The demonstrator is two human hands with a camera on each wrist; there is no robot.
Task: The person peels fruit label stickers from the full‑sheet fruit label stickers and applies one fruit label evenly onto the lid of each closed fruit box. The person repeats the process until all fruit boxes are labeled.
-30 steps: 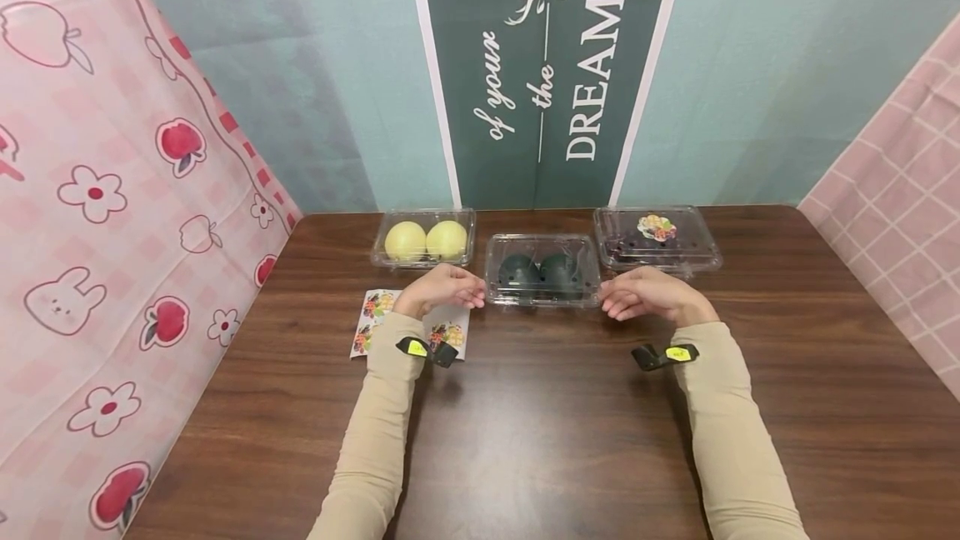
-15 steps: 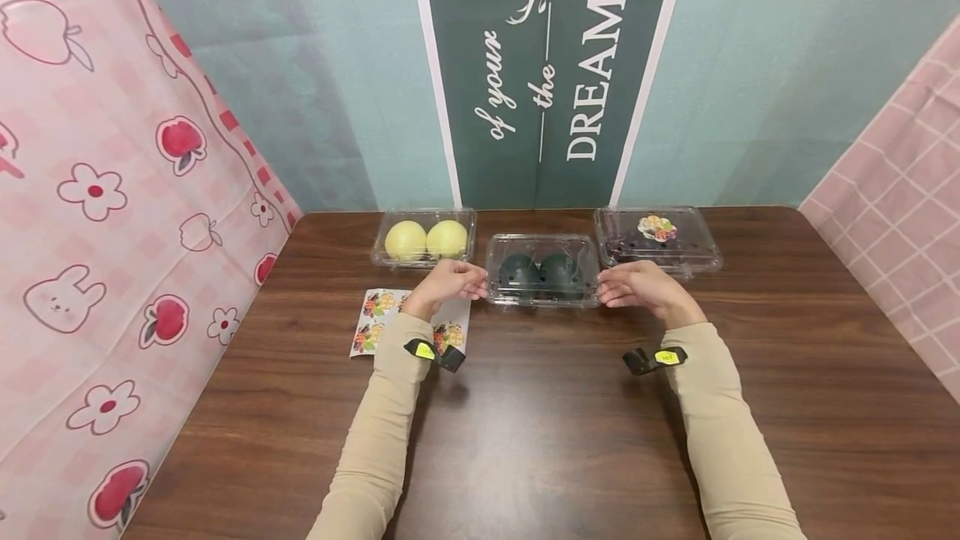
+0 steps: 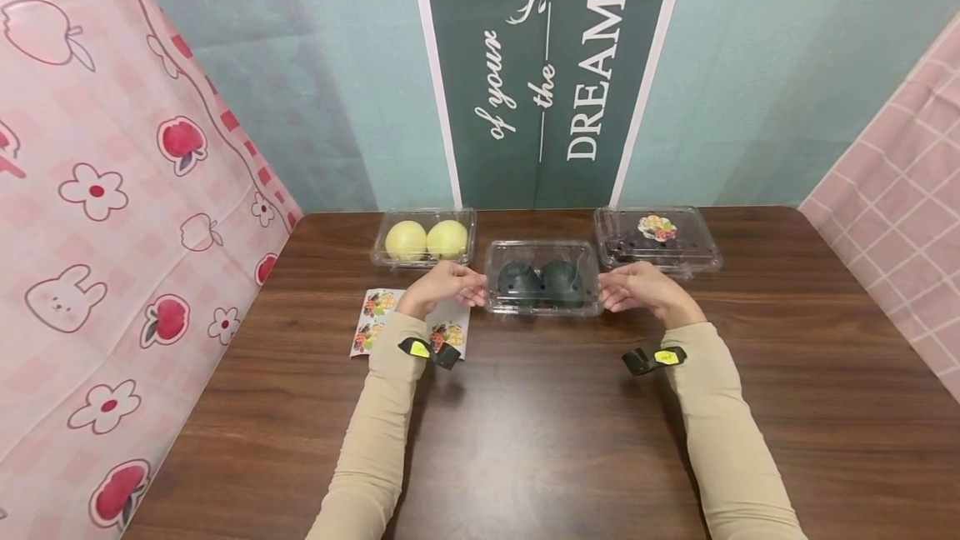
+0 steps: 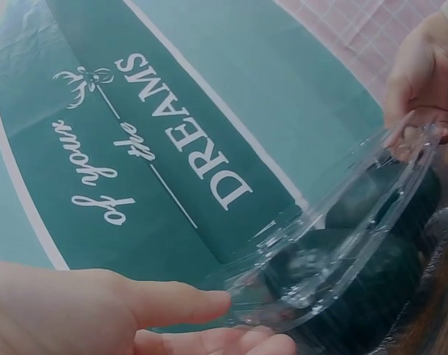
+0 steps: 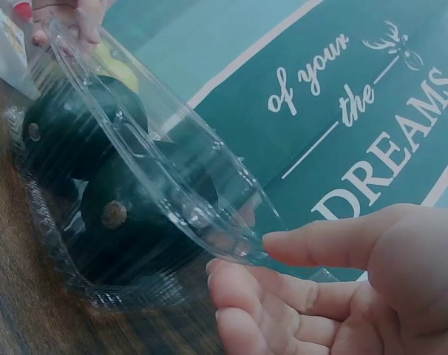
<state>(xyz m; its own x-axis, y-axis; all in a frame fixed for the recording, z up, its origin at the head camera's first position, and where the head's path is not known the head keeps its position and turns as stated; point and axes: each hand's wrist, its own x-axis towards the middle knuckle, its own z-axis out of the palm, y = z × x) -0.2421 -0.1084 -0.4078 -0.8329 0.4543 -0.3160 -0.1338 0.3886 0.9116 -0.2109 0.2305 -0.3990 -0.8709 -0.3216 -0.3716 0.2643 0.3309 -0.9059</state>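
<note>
A clear plastic clamshell box [image 3: 542, 255] stands in the middle of the table, its lid down. Two dark green round fruits [image 5: 146, 211] show through its walls. At its left end, my left hand [image 3: 444, 287] pinches the rim between thumb and fingers. The right hand [image 3: 640, 290] grips the opposite end the same way. In the right wrist view, the thumb [image 5: 316, 242] lies over the flange and the fingertips [image 5: 235, 285] are below it. The left thumb [image 4: 183, 303] shows at the box's near corner in the left wrist view.
Behind on the left sits a clear box [image 3: 382, 250] with two yellow fruits [image 3: 406, 240]. At the back right stands another clear box [image 3: 697, 244] with dark contents and a fruit sticker [image 3: 657, 228] on its lid. A sticker sheet [image 3: 363, 347] lies partly under my left hand.
My right hand came in to the box's right end. The box has since shifted slightly toward me, and my left hand moved a little to the left.
</note>
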